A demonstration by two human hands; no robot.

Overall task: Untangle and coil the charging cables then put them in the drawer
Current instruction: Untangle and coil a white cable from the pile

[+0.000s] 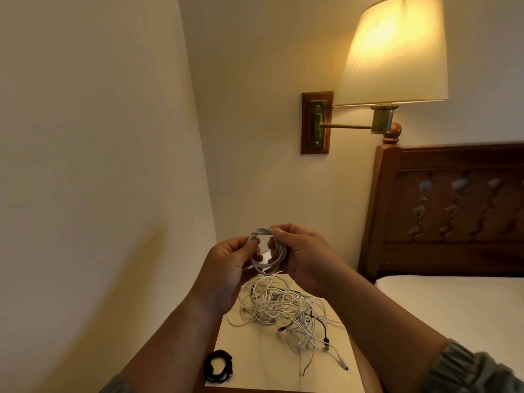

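Together, a round coil of white cable (265,252) was gripped above the nightstand (255,361): the left hand (226,275) pinched its left side, the right hand (300,256) was closed around its right. Below, a loose tangle of thin white and black cables (286,313) lay spread, with a coiled black cable (219,365) near the front edge.

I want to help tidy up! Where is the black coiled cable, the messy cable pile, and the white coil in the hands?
black coiled cable (218,370): head view, on its looped strands.
messy cable pile (283,307): head view, middle of tangle.
white coil (259,265): head view, lower loop between hands.
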